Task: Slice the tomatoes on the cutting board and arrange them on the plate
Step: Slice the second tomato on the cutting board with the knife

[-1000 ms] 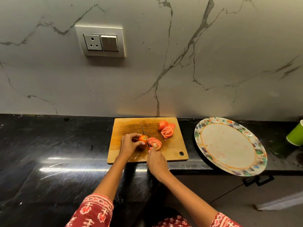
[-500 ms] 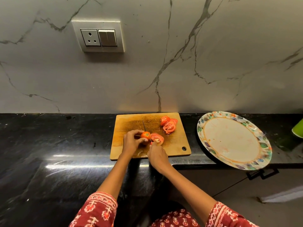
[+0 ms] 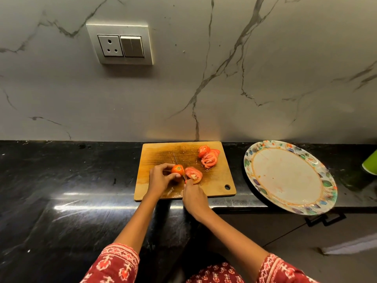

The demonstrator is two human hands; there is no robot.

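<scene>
A: Slicing on the cutting board (image 3: 218,180), midway through the second tomato. Left hand (image 3: 158,178) curling round the uncut tomato end (image 3: 177,170), fingers above and thumb below, probably pinning it so it cannot roll under the blade.

B: And holding the knife (image 3: 177,163) how?

A: Right hand (image 3: 193,196) closing round the handle at the board's near edge, handle itself hidden under the fingers. Blade running away toward the board's far side, lying in the gap between the held end and the fresh slices (image 3: 193,174) leaning just right of it.

B: Keeping the finished pieces where?

A: Resting as an overlapping row, the earlier slices (image 3: 209,157), in the board's far right corner, likely pushed aside to leave cutting room. Nothing lying yet on the plate (image 3: 251,160), sitting well right of the board and overhanging the black counter (image 3: 71,170) edge a little.

B: Worrying about anything?

A: Working on a wet board near its front edge, so possibly slipping. Thumb sitting close to the blade, too, with so little tomato left. Also noticing a green cup (image 3: 370,165), partly cut off, far right of the board beyond the plate.
</scene>
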